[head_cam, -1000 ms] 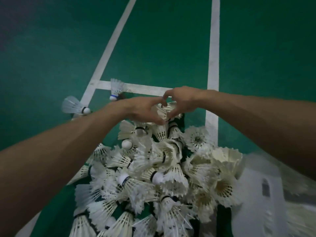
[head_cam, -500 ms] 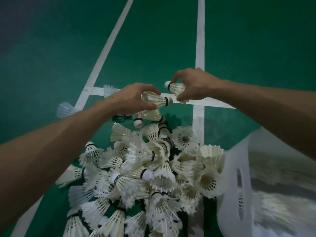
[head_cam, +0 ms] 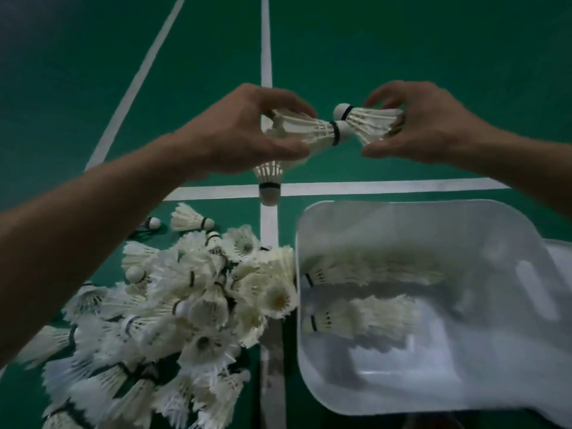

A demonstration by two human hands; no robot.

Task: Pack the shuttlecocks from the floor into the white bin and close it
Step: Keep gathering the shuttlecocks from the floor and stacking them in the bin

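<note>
My left hand (head_cam: 244, 128) grips a white shuttlecock (head_cam: 312, 131) lying sideways, cork to the right. Another shuttlecock (head_cam: 268, 181) hangs cork-down just below that hand. My right hand (head_cam: 427, 125) holds shuttlecocks (head_cam: 371, 120) with their corks to the left, almost touching the left one. Both hands are raised above the floor, beyond the far rim of the white bin (head_cam: 483, 397). Two rows of stacked shuttlecocks (head_cam: 371, 267) lie inside the bin. A large pile of shuttlecocks (head_cam: 185, 311) covers the floor left of the bin.
The floor is a green badminton court with white lines (head_cam: 266, 57). A few loose shuttlecocks (head_cam: 188, 218) lie at the pile's far edge. A white lid-like piece (head_cam: 560, 255) shows at the bin's right edge.
Both hands have lifted off the pile with shuttlecocks and moved right, toward the bin. The view has swung so the whole bin shows. One shuttlecock now hangs below my left hand.
</note>
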